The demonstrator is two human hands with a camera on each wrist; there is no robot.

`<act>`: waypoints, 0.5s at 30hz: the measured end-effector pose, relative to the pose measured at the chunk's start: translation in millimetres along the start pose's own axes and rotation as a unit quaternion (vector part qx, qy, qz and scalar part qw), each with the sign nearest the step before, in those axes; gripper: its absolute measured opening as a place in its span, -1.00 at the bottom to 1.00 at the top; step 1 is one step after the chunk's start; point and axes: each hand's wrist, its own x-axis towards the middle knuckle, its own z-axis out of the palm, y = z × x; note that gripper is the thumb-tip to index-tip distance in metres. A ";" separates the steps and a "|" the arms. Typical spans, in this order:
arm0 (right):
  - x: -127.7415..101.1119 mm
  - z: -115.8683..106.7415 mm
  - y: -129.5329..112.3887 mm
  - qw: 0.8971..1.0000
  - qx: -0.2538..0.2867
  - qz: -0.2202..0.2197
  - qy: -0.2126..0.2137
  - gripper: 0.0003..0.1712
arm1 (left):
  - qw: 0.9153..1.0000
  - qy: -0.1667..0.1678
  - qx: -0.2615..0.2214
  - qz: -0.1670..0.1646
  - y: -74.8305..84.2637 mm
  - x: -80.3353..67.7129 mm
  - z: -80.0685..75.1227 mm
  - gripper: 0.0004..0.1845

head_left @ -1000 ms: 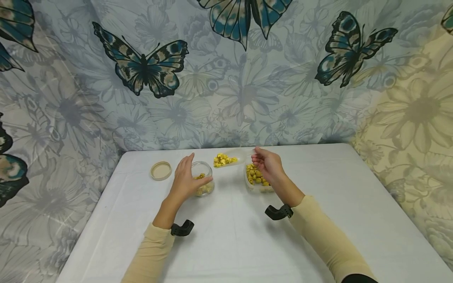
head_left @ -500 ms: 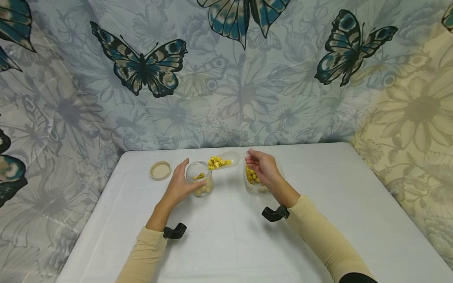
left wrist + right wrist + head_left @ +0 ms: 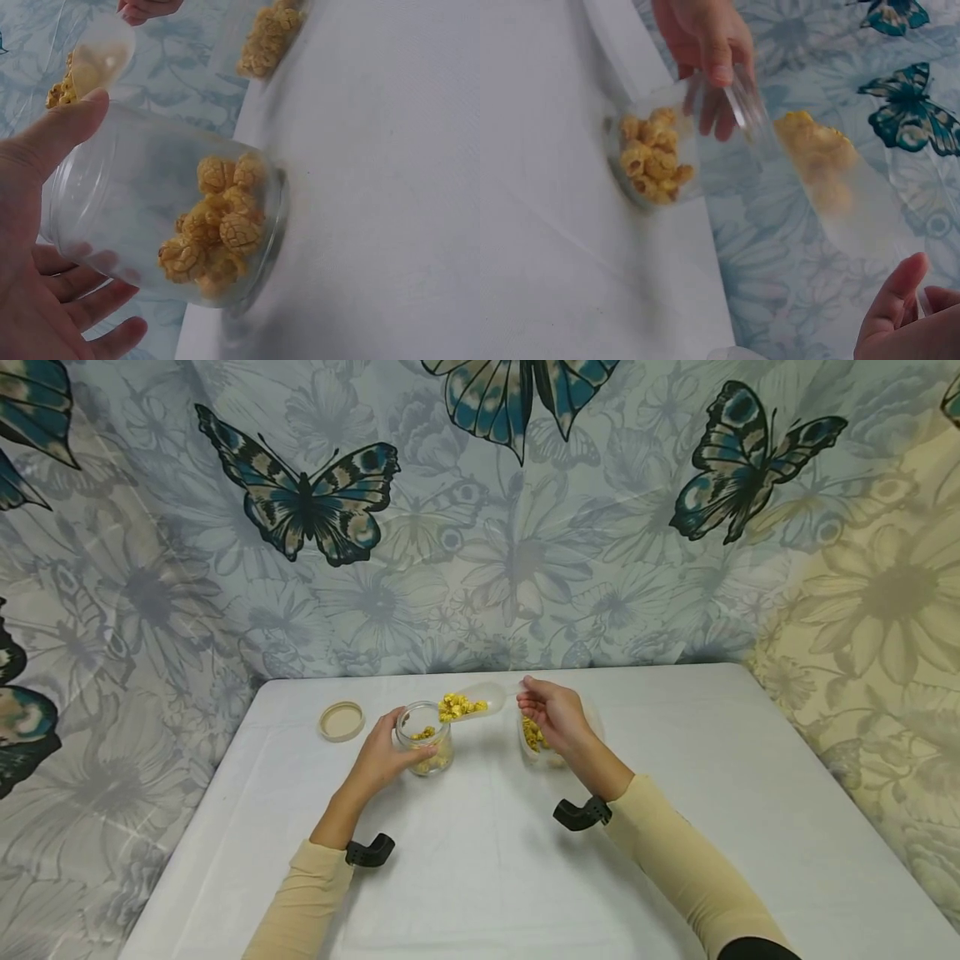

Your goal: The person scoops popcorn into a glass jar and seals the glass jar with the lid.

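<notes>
My left hand [image 3: 378, 755] holds the upper part of a clear jar [image 3: 438, 745], thumb on the near side and fingers behind it. The jar stands upright on the table, with caramel popcorn [image 3: 217, 229] in its lower part. In my right hand [image 3: 558, 717] is the thin handle of a translucent scoop [image 3: 491, 695], pinched between thumb and fingers. Golden popcorn [image 3: 457, 705] fills the scoop's front end, which is level with the jar's rim and close beside its mouth. Partly hidden under my right hand stands a clear container [image 3: 542, 762] with more popcorn.
A round lid [image 3: 341, 722] with a pale rim lies left of the jar. White cloth covers the table [image 3: 480, 877], whose far edge runs close behind the jar. Behind it hangs a butterfly-patterned cloth [image 3: 517, 560].
The loaded scoop has moved left to the jar's mouth. My left hand has shifted slightly left and lower, and its fingers have closed in around the jar.
</notes>
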 end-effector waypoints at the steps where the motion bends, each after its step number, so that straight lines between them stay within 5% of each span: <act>1: 0.0 0.6 -0.2 1.000 -0.001 0.000 0.002 -0.88 | 1.000 -0.001 -0.002 0.000 0.0 0.2 -0.2 0.06; 15: -4.3 23.0 -8.6 0.997 -0.058 -0.052 -0.007 -0.78 | 1.000 -0.013 0.003 -0.010 1.9 0.0 -3.4 0.05</act>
